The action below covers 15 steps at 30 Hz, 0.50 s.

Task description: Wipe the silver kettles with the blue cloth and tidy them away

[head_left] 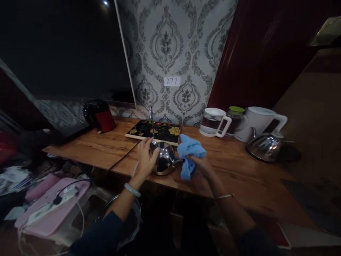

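A small shiny metal kettle (165,160) with a black lid knob stands near the table's front edge, its spout pointing right. My left hand (146,156) is closed on the kettle's handle at its left side, the thumb lying near the lid. In my right hand (201,165) is a crumpled blue cloth (191,151), held beside the spout; the cloth hides the spout's tip and most of my fingers. Directly behind the kettle lies a black tea stove panel (142,128) with gold flowers and a thin upright metal tap (151,115).
On the right of the wooden table (226,160) stand a white-handled glass jug (213,122), a green-lidded jug (236,117), a white kettle (257,122) and another metal kettle (266,146). A red and black appliance (102,115) is at left. A power strip (53,206) lies on a pink stool.
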Tool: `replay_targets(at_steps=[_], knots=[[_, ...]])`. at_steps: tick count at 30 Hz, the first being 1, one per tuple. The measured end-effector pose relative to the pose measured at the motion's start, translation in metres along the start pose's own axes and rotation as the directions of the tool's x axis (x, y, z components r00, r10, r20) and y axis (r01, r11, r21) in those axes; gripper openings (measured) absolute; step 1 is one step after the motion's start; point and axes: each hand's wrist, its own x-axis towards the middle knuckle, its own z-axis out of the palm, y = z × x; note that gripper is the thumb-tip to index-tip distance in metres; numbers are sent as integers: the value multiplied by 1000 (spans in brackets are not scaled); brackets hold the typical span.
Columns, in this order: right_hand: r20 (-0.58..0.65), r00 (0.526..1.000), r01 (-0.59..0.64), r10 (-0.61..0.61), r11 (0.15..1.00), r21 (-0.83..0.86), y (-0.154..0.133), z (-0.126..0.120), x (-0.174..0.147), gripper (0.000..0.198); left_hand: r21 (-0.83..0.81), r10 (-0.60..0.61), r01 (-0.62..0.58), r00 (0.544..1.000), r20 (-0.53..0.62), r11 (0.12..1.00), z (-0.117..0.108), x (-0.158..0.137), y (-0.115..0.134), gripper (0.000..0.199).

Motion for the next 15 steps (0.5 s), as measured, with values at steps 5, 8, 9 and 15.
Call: replay_targets(at_steps=[5,8,9,15], knots=[[349,937,-77,18,984,158,0,38,29,38,94,-65,55,992,111,994,21,-7,12,50],[381,923,-107,49,985,133,17,39,39,42,89,-29,17,991,132,996,24,-6,8,43],[363,930,-96,54,990,99,24,35,42,43,69,-13,3,989,146,998,23,-5,6,42],[478,878,129,25,949,-287,51,-11,41,36,-138,33,12,947,319,990,11,11,-21,46]])
